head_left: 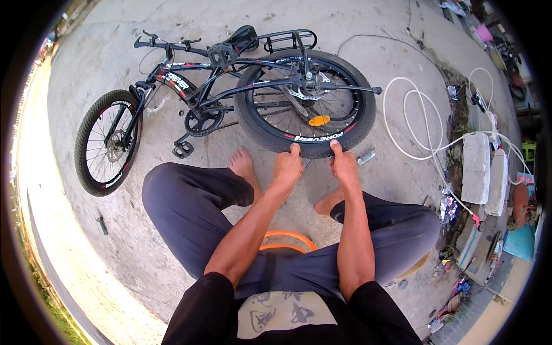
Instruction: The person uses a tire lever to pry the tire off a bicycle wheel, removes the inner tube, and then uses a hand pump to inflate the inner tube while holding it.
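A black bicycle (178, 86) lies on its side on the concrete in front of me. Its rear wheel is closest to me, with a black tire (247, 123), a disc rotor (311, 91) and an orange reflector (319, 121) among the spokes. My left hand (288, 168) grips the near edge of that tire, thumb on the sidewall and fingers curled below. Just to its right, my right hand (344, 167) holds the same edge in the same way. What the fingers do under the tire is hidden. The front wheel (109, 142) rests at the left.
A small pale tube-like item (365, 156) lies right of my right hand. White hose (409, 152) loops across the ground at right, beside concrete blocks (476, 167) and scattered wrappers. Between my legs is an orange ring (287, 233). A small dark object (101, 223) lies at left.
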{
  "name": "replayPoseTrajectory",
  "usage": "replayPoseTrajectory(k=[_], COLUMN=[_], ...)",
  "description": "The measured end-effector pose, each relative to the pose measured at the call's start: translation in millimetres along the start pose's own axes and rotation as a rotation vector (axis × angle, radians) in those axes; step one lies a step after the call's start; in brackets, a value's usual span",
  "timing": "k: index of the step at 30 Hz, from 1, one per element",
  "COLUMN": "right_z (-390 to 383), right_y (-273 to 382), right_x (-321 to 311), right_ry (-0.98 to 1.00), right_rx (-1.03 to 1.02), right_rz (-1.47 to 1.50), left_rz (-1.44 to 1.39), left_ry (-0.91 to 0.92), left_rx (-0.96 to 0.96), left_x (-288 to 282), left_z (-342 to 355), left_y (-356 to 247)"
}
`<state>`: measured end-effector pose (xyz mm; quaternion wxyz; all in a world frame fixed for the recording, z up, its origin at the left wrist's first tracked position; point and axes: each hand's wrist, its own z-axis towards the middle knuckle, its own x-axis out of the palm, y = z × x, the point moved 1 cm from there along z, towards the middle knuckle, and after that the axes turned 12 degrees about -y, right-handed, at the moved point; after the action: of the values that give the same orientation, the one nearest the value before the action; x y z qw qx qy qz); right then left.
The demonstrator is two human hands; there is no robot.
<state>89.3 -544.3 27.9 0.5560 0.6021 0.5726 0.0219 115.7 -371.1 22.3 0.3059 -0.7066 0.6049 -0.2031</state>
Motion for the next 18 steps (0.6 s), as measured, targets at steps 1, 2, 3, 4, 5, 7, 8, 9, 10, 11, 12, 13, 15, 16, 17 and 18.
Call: replayPoseTrajectory(k=[1,2,3,4,5,7,8,9,10,11,12,13,15,16,17,18], right_z=[-2,-8,-16,-27,-31,-22,-18,-14,-10,-7,-5,-2,-1,-7,-8,-9], right_y=[9,16,26,35,39,28,23,20,17,12,10,9,12,17,19,20], right_x=[-8,-14,-16,-12,-9,0,0,1,1,0,-3,-5,-9,-6,-4,-3], right_ry=[-0.023,0.047,0.038,0.106,0.175,0.130,0.141,0.153,0.159,0.107,0.059,0.068,0.103,0.076,0.081,0.098], right_rx=[0.036,0.134,0.136,0.144,0.151,0.081,0.067,0.051,0.052,0.050,0.047,0.046,0.013,0.026,0.022,0.031], right_rz=[-0.012,0.041,0.036,0.062,0.088,0.061,0.124,0.191,0.199,0.166,0.130,0.132,0.120,0.117,0.114,0.144], left_rz=[-0.001,-0.002,-0.004,0.004,0.011,0.071,0.123,0.130,0.036,-0.060,-0.059,-0.061,-0.069,-0.057,-0.045,-0.047], left_ry=[0.014,0.028,0.038,0.058,0.076,0.091,0.104,0.098,0.154,0.210,0.199,0.101,-0.003,-0.043,-0.082,-0.083], left_rx=[0.025,0.050,0.046,0.051,0.057,0.084,0.114,0.117,0.042,-0.032,-0.030,-0.060,-0.090,-0.075,-0.061,-0.067], left_x=[8,14,22,28,31,30,28,23,18,12,4,-6,-14,-16,-17,-16], left_z=[-1,-2,-4,-7,-8,-9,-9,-12,-17,-21,-22,-23,-20,-18,-16,-14], left_y=[4,7,11,14,16,16,16,13,13,10,3,-4,-9,-8,-8,-9])
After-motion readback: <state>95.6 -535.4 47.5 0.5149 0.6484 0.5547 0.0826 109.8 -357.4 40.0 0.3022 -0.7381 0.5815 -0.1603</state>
